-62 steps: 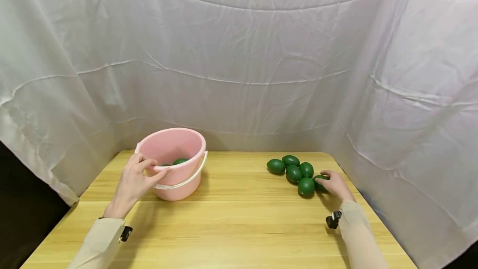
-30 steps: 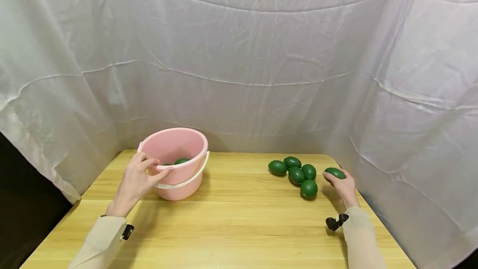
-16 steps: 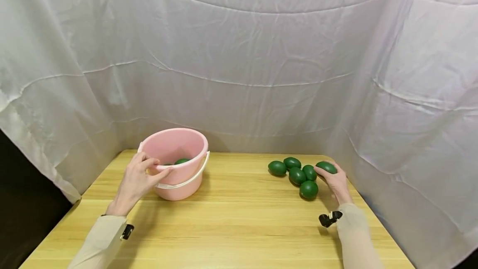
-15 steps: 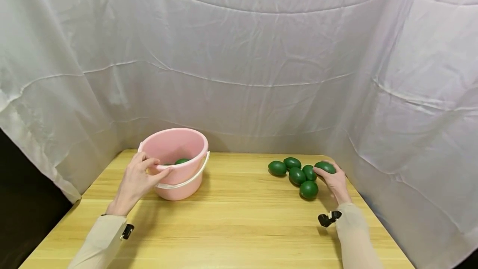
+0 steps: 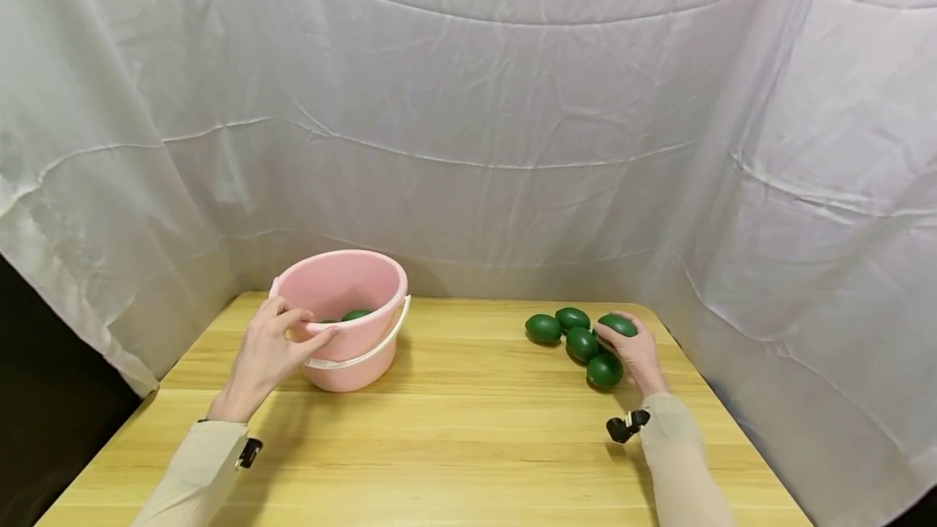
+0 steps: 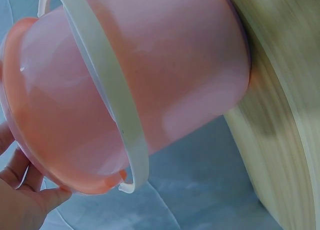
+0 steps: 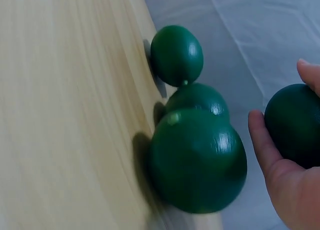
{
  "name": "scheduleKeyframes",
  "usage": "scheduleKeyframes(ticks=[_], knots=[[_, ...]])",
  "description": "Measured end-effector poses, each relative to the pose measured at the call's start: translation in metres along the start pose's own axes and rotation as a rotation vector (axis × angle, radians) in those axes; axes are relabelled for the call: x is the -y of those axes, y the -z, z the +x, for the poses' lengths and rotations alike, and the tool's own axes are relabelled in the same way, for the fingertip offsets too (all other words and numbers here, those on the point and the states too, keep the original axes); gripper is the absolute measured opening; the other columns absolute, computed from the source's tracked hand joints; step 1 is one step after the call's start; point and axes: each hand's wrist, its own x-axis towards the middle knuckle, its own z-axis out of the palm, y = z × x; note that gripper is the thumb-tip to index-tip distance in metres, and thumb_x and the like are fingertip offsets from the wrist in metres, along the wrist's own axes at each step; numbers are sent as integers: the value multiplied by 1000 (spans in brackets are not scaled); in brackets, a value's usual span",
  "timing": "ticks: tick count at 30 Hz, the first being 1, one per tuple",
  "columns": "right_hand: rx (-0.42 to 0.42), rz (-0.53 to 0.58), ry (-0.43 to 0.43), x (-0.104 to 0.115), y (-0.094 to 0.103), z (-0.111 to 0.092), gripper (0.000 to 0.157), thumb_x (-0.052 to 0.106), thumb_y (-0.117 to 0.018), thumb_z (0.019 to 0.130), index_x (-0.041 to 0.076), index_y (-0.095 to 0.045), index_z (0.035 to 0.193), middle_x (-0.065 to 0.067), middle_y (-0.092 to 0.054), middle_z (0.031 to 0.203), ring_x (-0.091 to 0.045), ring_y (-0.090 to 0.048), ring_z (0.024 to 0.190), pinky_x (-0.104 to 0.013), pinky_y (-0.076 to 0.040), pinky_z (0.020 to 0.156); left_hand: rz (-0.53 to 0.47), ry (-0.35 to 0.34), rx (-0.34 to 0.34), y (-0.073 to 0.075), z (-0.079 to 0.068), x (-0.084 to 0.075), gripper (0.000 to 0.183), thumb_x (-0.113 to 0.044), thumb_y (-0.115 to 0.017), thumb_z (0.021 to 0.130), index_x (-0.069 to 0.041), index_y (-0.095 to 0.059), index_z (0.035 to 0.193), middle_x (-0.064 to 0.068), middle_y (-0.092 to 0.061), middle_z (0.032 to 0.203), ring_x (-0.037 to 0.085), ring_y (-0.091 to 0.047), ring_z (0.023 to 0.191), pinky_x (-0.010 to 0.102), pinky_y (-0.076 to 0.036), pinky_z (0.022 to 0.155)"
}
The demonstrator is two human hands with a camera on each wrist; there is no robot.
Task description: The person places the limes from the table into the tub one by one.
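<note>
At the left in the head view, my left hand [image 5: 263,352] grips the near rim of a pink bucket [image 5: 359,341], thumb along the outside. Inside it, green limes [image 5: 355,315] are partly visible. The left wrist view shows the bucket wall [image 6: 180,54] and its white handle [image 6: 117,84] hanging down, with fingers at the rim. On the right, my right hand [image 5: 638,350] holds a dark green lime [image 5: 617,324] between thumb and fingers, raised above the tabletop. Several loose limes [image 5: 581,345] lie just left of it; one is mostly hidden behind the hand and the held lime.
Both hands work over a light wooden table [image 5: 454,429]. Pale grey cloth [image 5: 468,210] hangs behind the table and along both sides. The bucket stands near the back left, the loose limes near the back right, with bare tabletop between them.
My right hand has picked a lime off the table's right side, lifted it and carried it leftward over the other limes. My left hand and the bucket stay put.
</note>
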Motion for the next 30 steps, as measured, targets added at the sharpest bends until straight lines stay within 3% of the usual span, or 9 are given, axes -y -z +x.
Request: scheduleKeyframes(ticks=[9,16,21,23,30], knots=[[28,-39,2,7,-24,2,62,17,-77,85,11,-47,139,-9,-42,131,-17,-52,105,-19,-53,80,-6,19,7,1,0,0,31,-21,-91,64,-3,-71,77,5,-52,78,19,-45,73,25,-34,68],[92,-8,13,11,-44,-2,63,13,-78,83,9,-47,138,-17,-42,134,-12,-61,93,-35,-54,91,-9,15,2,-1,-1,0,31,-21,-91,63,-3,-71,78,4,-52,78,19,-45,73,24,-34,68],[144,26,20,13,-59,-5,62,17,-79,84,9,-47,137,-17,-49,126,-13,-70,86,-35,-54,91,-7,14,3,-2,0,0,32,-21,-92,63,-3,-71,78,6,-52,79,18,-45,74,26,-35,68],[153,-3,15,14,-67,-5,61,22,-80,83,12,-49,135,-13,-53,122,-14,-70,88,-35,-55,90,-10,16,6,-3,0,0,31,-21,-92,63,-4,-71,78,6,-52,79,19,-45,73,27,-35,68],[208,-39,44,23,-106,-10,55,25,-79,84,15,-54,132,-15,-56,121,-35,-66,105,-50,-50,96,-17,-2,-6,-4,1,1,30,-18,-92,62,-4,-70,76,5,-50,76,19,-43,71,27,-34,67]])
